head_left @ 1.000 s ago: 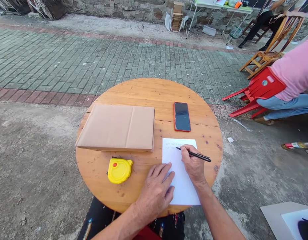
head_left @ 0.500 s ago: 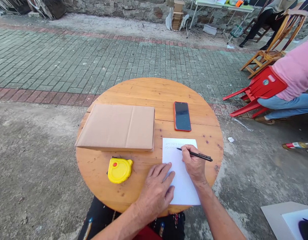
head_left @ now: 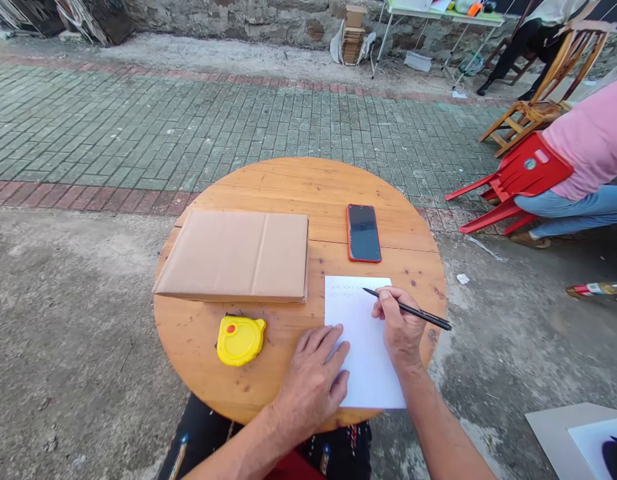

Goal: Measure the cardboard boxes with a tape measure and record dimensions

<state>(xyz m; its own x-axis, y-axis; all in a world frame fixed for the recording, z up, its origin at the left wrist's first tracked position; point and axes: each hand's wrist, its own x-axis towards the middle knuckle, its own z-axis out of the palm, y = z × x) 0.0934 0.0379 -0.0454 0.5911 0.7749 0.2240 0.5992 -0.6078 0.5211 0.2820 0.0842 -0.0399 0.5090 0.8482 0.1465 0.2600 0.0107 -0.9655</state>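
So, right hand (head_left: pixel 398 327) is closed in a pinch on the black pen (head_left: pixel 413 311), tip up-left at the top right of the white paper (head_left: pixel 361 347), barrel running lower right; left hand (head_left: pixel 313 380) lies flat and open on the sheet's lower left. Yellow tape measure (head_left: pixel 239 340) sits left; cardboard (head_left: pixel 235 253) and phone (head_left: pixel 363 233) sit above, well clear.

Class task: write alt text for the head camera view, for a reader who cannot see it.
A right hand holds a black pen, tip on a white sheet that the left hand presses flat on a round wooden table. Flat cardboard, a yellow tape measure and a red phone also lie there; another person sits on a red chair at right.
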